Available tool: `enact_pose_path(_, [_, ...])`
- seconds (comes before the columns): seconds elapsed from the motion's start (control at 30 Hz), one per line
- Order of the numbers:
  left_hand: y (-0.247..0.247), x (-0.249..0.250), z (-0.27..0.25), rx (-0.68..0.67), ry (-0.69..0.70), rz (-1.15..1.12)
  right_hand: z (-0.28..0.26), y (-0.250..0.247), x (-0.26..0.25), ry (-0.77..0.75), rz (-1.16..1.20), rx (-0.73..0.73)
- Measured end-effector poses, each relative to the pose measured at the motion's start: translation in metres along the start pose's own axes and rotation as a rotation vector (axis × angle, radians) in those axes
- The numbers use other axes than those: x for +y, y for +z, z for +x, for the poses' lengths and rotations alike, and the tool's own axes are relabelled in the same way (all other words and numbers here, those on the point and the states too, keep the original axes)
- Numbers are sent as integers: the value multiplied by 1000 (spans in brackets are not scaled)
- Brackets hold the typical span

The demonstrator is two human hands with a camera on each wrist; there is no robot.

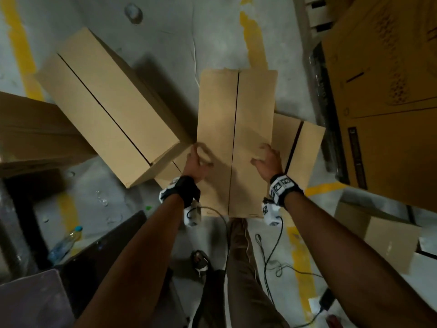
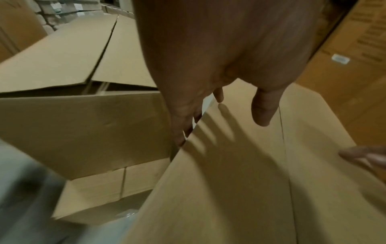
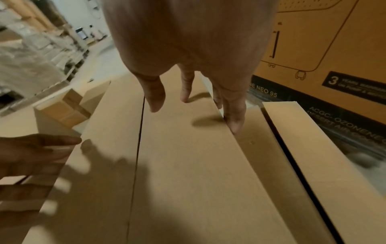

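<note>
Both hands are over the long plain brown cardboard box (image 1: 236, 114), which lies flat in the middle of the grey concrete floor (image 1: 165, 31), its dark centre seam running straight away from the person. The left hand (image 1: 197, 163) is at that box's left edge, towards the near end. Its fingers (image 2: 182, 128) are straight and fanned wide, dipping past the edge along the side wall, with the thumb hanging clear above the top face. Nothing is gripped there. The right hand (image 1: 268, 162) mirrors it at the box's right edge: fingers (image 3: 234, 118) long and spread, tips down, the outermost one meeting the edge itself, thumb held off the cardboard. No curl and no pinch on either side, and both hands throw shadows onto the top face.

Around the long box, a second plain brown cardboard box (image 1: 106, 107) lies slanted just to its left, its top seam gaping. A flatter brown box (image 1: 307, 147) sits lower, hard against its right side. Further right of it stands a big printed orange-brown carton (image 1: 390, 102). To the near left of the long box, well apart, a clear plastic water bottle (image 1: 65, 243) lies on the floor. Black cables (image 1: 272, 256) trail off past its near end.
</note>
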State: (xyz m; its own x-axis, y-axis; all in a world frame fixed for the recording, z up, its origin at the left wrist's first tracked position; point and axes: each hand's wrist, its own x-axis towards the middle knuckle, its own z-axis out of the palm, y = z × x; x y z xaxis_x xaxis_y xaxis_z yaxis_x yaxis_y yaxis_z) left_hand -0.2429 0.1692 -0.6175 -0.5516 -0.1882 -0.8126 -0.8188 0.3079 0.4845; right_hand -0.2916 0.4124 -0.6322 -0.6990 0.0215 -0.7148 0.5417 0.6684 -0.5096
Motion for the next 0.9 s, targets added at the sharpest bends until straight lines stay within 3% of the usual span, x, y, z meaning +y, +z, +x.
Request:
enact_pose_path(0.17, [-6, 44, 37, 10, 42, -25, 39, -2, -10, -79, 37, 67])
enact_pose_path(0.3, [1, 51, 31, 8, 56, 71, 24, 1, -4, -69, 5, 74])
enact_pose_path(0.4, [-3, 55, 3, 78, 138, 108, -1, -12, -16, -129, 18, 111])
enact_pose_path(0.63, [-68, 105, -113, 358, 343, 107, -96, -89, -129, -448, -11, 196])
enact_pose_path(0.9, [-169, 129, -328, 749, 530, -5, -287, -135, -269, -833, -100, 235])
